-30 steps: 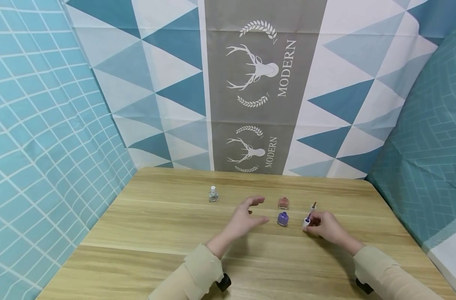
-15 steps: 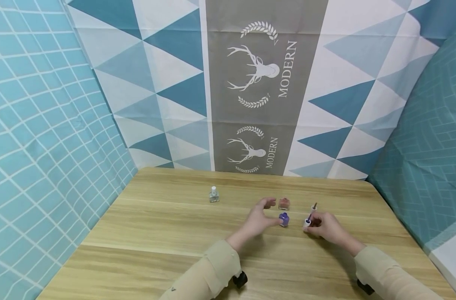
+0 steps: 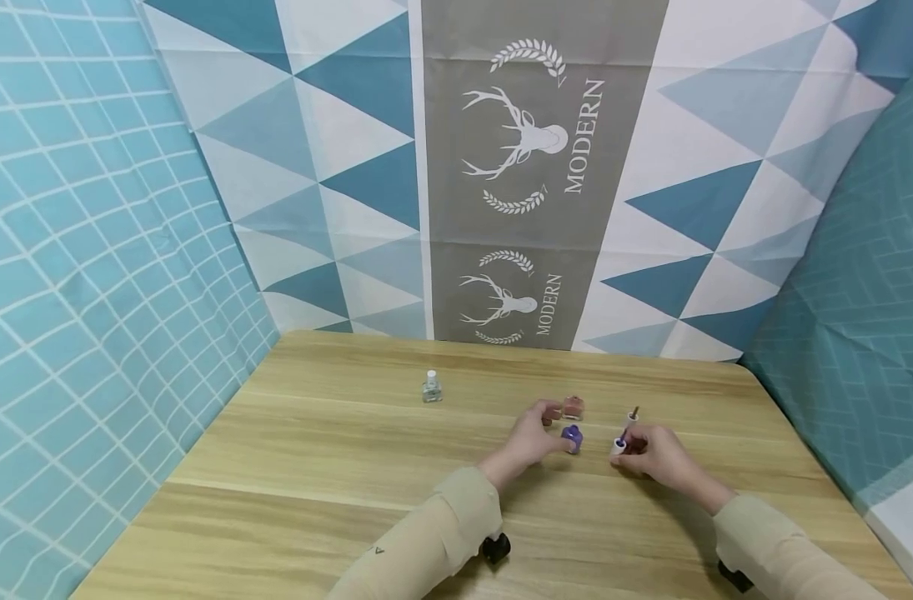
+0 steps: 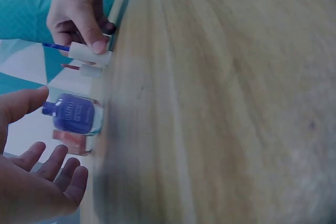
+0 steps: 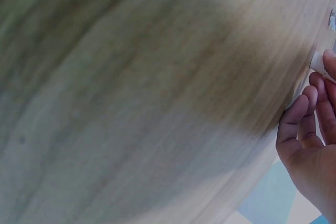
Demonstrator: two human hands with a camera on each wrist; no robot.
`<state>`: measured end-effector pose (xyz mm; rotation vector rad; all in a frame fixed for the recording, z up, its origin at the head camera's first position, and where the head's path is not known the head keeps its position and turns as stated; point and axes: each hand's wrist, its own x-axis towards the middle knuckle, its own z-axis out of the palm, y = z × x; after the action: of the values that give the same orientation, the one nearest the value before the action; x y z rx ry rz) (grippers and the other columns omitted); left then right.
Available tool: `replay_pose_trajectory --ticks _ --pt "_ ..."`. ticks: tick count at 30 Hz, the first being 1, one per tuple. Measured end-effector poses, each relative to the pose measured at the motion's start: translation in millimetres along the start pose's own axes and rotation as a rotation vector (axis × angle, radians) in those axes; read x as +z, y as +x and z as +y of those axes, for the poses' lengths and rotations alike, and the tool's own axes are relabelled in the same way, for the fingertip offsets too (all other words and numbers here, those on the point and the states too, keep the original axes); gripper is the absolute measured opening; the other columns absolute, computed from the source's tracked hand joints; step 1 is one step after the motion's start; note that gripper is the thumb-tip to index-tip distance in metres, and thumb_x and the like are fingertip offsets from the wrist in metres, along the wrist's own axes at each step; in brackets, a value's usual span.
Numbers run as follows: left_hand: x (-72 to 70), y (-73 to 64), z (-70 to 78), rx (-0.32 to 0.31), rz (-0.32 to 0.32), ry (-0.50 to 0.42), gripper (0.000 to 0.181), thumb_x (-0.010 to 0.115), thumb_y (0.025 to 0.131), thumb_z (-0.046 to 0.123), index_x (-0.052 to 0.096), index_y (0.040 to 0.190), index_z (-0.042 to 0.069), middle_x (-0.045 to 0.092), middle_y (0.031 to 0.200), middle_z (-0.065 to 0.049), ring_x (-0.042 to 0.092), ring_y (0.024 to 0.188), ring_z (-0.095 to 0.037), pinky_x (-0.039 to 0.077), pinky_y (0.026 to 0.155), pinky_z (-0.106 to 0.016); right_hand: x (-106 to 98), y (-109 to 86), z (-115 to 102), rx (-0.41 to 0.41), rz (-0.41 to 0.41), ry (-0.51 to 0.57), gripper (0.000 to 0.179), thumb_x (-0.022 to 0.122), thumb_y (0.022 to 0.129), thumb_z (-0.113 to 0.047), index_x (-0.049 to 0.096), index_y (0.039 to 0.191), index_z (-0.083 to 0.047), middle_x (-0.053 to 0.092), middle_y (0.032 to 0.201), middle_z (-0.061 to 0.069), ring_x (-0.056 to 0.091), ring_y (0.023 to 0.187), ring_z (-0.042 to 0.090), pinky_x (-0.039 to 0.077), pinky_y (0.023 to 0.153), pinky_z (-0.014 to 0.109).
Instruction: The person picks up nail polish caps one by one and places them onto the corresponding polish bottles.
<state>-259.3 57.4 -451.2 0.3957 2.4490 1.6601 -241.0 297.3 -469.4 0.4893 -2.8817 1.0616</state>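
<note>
An uncapped purple nail polish bottle (image 3: 572,438) stands upright on the wooden table. My left hand (image 3: 533,438) is beside it, thumb at the bottle's near side and fingers spread behind. The left wrist view shows the thumb (image 4: 31,102) near the neck and a gap between the fingers and the bottle. Just behind stands an uncapped reddish-pink polish bottle (image 3: 573,407). To the right, my right hand (image 3: 657,455) pinches a white nail polish cap (image 3: 619,447), its purple brush pointing up. A second white cap (image 3: 632,418) with a reddish brush stands upright right behind it.
A clear nail polish bottle (image 3: 431,388) with a white cap stands farther left on the table (image 3: 336,450). Patterned cloth (image 3: 501,167) hangs along the table's back edge, with blue cloth at both sides.
My left hand has moved right, from short of the purple bottle to right beside it, its thumb now overlapping the bottle in the head view. The right hand has stayed at the cap.
</note>
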Motion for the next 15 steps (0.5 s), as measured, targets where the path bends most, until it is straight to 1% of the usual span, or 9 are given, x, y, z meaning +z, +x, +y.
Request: replay_pose_trajectory --ticks 5,9,11,15 --pt "3.8 3.2 -5.9 -0.039 -0.002 -0.020 0.065 0.083 0.068 0.006 0.053 0.126 0.005 0.061 0.116 -0.009 0.055 0.108 -0.026 0.046 0.093 -0.035 1.1 1.0 -0.5 0.000 -0.006 0.009 0.018 0.078 0.077 -0.022 0.062 0.074 -0.014 0.056 0.068 -0.002 0.046 0.055 0.003 0.041 0.048 0.022" --pt "4.7 5.2 -8.1 -0.020 -0.030 -0.054 0.060 0.081 0.068 0.001 0.056 0.122 0.002 0.063 0.110 -0.009 0.057 0.103 -0.022 0.046 0.091 -0.031 1.5 0.8 -0.7 -0.010 0.000 0.012 0.017 0.078 0.077 -0.020 0.062 0.074 -0.014 0.056 0.069 -0.002 0.045 0.056 0.003 0.041 0.048 0.022" --pt "6.0 6.6 -8.6 -0.013 -0.039 -0.066 0.056 0.081 0.068 -0.001 0.058 0.120 0.002 0.065 0.106 -0.008 0.058 0.100 -0.020 0.046 0.090 -0.029 1.1 0.3 -0.9 -0.015 0.002 0.014 0.017 0.078 0.077 -0.019 0.062 0.074 -0.014 0.056 0.070 -0.002 0.045 0.056 0.003 0.041 0.048 0.022" --pt "10.4 10.0 -9.0 -0.009 -0.024 -0.023 0.049 0.081 0.067 -0.001 0.064 0.112 0.004 0.066 0.103 -0.005 0.059 0.097 -0.016 0.046 0.088 -0.026 0.3 -0.2 -1.2 -0.011 0.003 0.015 0.017 0.078 0.077 -0.020 0.062 0.074 -0.014 0.056 0.071 -0.001 0.044 0.057 0.003 0.040 0.049 0.022"
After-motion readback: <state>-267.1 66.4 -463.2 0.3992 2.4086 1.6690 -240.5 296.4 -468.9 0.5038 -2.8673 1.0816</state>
